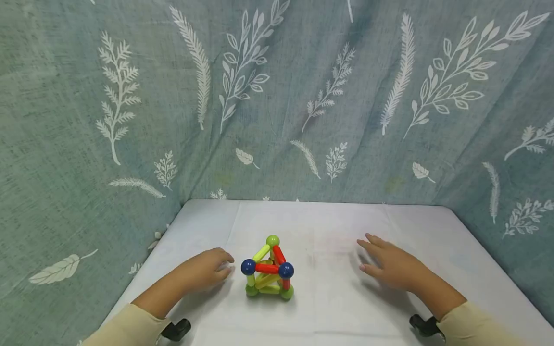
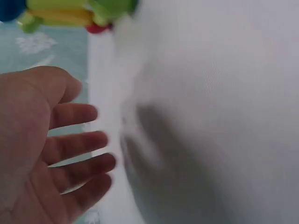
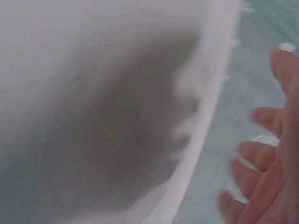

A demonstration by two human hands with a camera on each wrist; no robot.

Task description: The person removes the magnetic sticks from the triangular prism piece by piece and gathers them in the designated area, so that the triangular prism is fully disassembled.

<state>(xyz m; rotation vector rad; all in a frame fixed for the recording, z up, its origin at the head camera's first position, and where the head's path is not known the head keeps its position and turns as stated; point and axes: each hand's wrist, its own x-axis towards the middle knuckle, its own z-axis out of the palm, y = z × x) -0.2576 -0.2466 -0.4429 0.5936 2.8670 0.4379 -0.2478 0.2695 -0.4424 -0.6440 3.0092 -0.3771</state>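
A small frame of magnetic rods and balls [image 1: 267,268] stands on the white table, with red, yellow and lime rods joined by blue and green balls. Just left of it is my left hand [image 1: 207,270], its fingers loosely bent and apart from the frame. My right hand [image 1: 391,263] hovers well to the right, fingers spread, holding nothing. In the left wrist view the left hand [image 2: 56,149] has its palm bare, and part of the magnetic frame [image 2: 60,14] shows at the top. The right wrist view shows the right hand's fingers [image 3: 259,156] with nothing between them.
A white cloth-covered table [image 1: 329,307] spreads under both hands. Behind it and along both sides hangs a green-blue curtain [image 1: 277,120] with white leaf prints. A black wrist strap piece [image 1: 176,330] sits under the left sleeve, and another [image 1: 423,326] under the right.
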